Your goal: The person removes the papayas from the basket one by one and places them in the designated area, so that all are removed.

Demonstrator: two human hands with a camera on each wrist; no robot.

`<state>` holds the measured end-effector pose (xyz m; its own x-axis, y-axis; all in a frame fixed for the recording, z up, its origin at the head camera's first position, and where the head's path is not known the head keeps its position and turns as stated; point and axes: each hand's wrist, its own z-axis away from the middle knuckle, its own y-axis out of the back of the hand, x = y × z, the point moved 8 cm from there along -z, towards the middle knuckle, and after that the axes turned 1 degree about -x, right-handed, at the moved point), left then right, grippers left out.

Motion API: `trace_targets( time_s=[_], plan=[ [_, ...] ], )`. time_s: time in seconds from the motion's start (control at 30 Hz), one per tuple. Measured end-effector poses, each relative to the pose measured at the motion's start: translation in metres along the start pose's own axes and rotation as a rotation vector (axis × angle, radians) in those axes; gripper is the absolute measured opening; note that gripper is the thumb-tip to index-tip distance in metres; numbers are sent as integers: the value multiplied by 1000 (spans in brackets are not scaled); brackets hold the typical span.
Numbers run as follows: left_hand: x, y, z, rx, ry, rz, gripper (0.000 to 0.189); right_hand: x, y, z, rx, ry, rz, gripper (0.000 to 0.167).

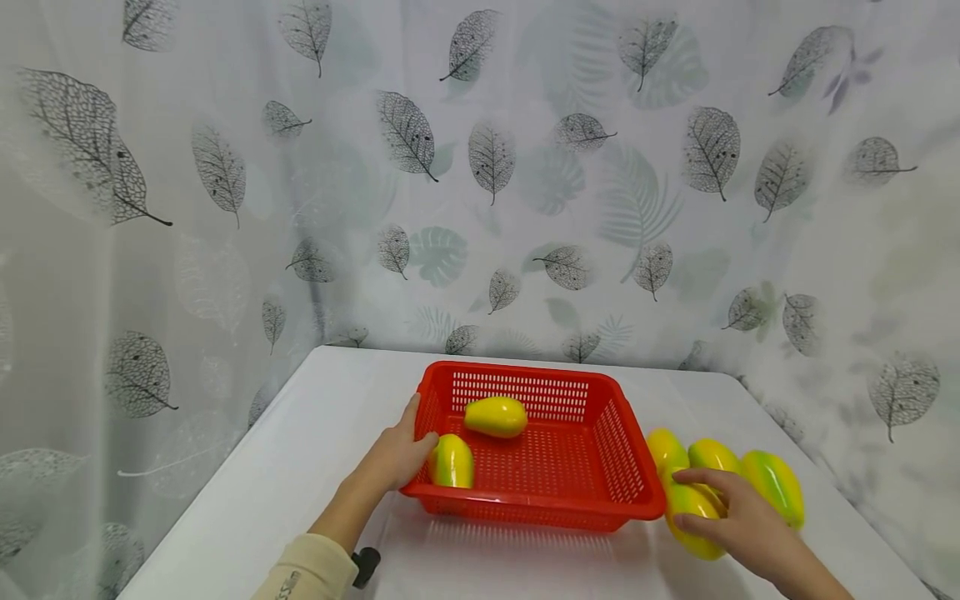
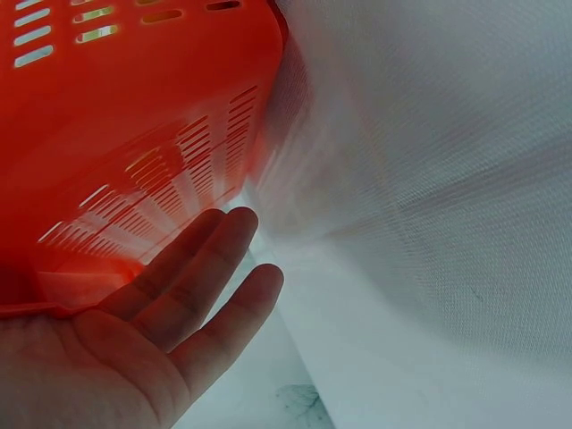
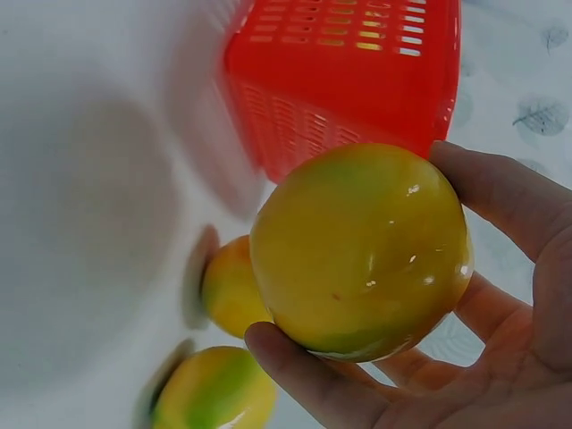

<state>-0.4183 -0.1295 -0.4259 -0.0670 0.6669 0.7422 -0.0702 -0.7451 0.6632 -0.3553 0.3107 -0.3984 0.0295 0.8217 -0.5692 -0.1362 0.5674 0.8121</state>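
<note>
A red plastic basket (image 1: 540, 503) with slotted walls stands on the table, two yellow mangoes inside: one mango (image 1: 497, 417) near the back, another mango (image 1: 454, 462) by the left wall. My left hand (image 1: 399, 454) holds the basket's left rim, thumb over the inside; in the left wrist view its other fingers (image 2: 192, 286) extend along the outside. Right of the basket, my right hand (image 1: 750, 521) grips a glossy yellow-green mango (image 3: 362, 250) between thumb and fingers. Close by lie a yellow mango (image 1: 664, 450), a second mango (image 1: 712, 455) and a greener mango (image 1: 776, 485).
The white table (image 1: 360, 379) carries the basket and the fruit. Behind it and along its sides hangs a pale curtain (image 1: 525, 192) printed with leaves. A beige sleeve (image 1: 311, 567) and a black wrist strap (image 1: 366, 567) show at the left forearm.
</note>
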Motion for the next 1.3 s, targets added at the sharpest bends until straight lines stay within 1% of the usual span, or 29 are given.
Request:
trace_targets(
  time_s=[0.17,0.27,0.4,0.57,0.8,0.9,1.3],
  plan=[
    [1,1,1,2,3,-2,87,6,-6,1,-3,3,6,72],
    [1,1,2,3,-1,-2,88,10,-11,1,-14,4,-10,70],
    [2,1,2,4,-2,3,88,18,-21,0,-46,-27,-46,72],
    [2,0,2,5,1,-3,87,25,-30,-1,-70,-56,-61,75],
    [1,0,2,4,7,-6,88,29,-35,-1,-74,-64,-67,73],
    [2,0,2,4,5,-6,88,31,-38,-1,-81,-80,-70,75],
    [2,0,3,8,3,0,89,34,-43,1,-88,-98,-75,77]
  ],
)
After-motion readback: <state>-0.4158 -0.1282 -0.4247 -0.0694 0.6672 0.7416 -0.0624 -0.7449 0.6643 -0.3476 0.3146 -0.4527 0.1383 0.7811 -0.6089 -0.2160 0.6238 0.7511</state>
